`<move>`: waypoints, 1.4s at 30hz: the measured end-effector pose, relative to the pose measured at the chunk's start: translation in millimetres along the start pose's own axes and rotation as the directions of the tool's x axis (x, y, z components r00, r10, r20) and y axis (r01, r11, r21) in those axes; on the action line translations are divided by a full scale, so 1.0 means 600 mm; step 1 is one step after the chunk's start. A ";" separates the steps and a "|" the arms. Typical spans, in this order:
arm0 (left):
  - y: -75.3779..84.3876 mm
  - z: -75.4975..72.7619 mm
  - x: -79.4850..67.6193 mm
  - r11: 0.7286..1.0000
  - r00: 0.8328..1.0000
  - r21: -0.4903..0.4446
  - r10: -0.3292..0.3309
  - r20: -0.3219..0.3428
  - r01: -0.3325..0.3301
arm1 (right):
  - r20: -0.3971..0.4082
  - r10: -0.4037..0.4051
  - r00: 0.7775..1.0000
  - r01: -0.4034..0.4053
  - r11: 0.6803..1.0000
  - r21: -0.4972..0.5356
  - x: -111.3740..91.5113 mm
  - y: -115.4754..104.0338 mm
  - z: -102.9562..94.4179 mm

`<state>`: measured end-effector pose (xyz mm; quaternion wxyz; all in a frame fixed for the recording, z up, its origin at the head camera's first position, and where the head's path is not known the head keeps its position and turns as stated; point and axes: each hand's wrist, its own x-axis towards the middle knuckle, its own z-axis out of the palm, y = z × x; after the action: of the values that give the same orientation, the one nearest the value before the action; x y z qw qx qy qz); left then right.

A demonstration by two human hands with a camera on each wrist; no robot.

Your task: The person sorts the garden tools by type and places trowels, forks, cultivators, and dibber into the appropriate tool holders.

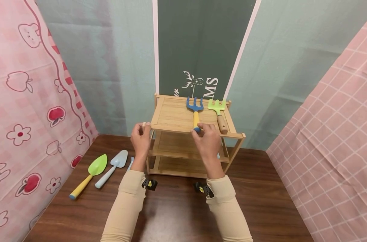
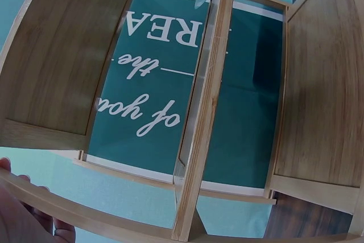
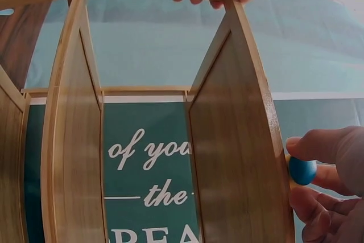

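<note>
A three-tier wooden shelf rack (image 1: 174,116) stands on the table. My left hand (image 1: 141,137) grips the front left corner of its top tier, fingers curled round the wood; the left wrist view shows part of this hand (image 2: 28,220) at the frame's edge. On the top board lies a blue hand fork (image 1: 196,116) with a yellow handle, tines toward the back. Thumb and fingers of my right hand (image 1: 208,137) pinch its blue handle end (image 3: 302,172) at the board's front edge. To its right rests a green hand fork (image 1: 218,114) with a wooden handle.
Left of the rack, a green trowel (image 1: 94,169) with a yellow handle and a pale blue trowel (image 1: 115,164) lie on the dark wooden table (image 1: 174,208). Another light blue tool (image 1: 131,163) is partly hidden by my left arm. Patterned cloths (image 1: 26,101) hang around the table.
</note>
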<state>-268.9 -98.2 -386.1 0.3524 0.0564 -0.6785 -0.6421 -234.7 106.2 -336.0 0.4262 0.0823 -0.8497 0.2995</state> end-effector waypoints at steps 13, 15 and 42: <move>-0.003 -0.001 -0.001 1.000 1.000 -0.006 0.002 0.011 -0.002 | 0.167 0.055 0.984 -0.054 0.999 -0.010 0.002 -0.006 -0.023; -0.002 0.000 -0.002 1.000 1.000 -0.003 -0.008 0.011 0.008 | 0.296 0.097 0.950 -0.088 0.995 -0.045 0.005 -0.012 -0.044; 0.001 0.004 -0.002 1.000 1.000 0.006 0.013 -0.015 -0.013 | 0.741 -0.035 0.671 0.044 0.999 0.007 0.032 0.065 -0.195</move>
<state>-269.0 -95.3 -385.6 0.3614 0.0576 -0.6780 -0.6375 -183.0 207.8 -284.5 0.0521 0.2125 -0.9492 0.2263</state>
